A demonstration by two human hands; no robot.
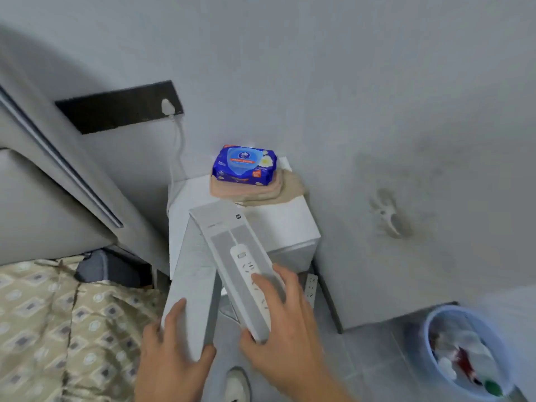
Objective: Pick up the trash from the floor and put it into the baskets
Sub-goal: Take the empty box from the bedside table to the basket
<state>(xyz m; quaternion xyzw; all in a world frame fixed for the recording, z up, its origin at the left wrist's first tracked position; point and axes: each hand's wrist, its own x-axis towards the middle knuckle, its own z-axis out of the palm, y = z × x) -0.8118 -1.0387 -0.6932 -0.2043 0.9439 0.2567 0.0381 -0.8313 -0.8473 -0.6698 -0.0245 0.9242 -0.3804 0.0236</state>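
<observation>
I hold a long white cardboard box (pixel 229 248), printed with a picture of a power strip, opened into two halves that meet at the top. My left hand (pixel 171 352) grips the lower end of the left half (pixel 194 285). My right hand (pixel 284 323) grips the lower end of the printed right half, fingers across its face. A light blue basket (pixel 432 323) stands on the floor at the lower right, holding several pieces of trash.
A white bedside cabinet (pixel 290 227) stands against the grey wall, with a blue wipes pack (pixel 245 165) on folded beige cloth. A bed with a patterned quilt (pixel 58 329) fills the lower left. A white power strip (pixel 310 288) lies beside the cabinet. My shoe (pixel 237 384) shows below.
</observation>
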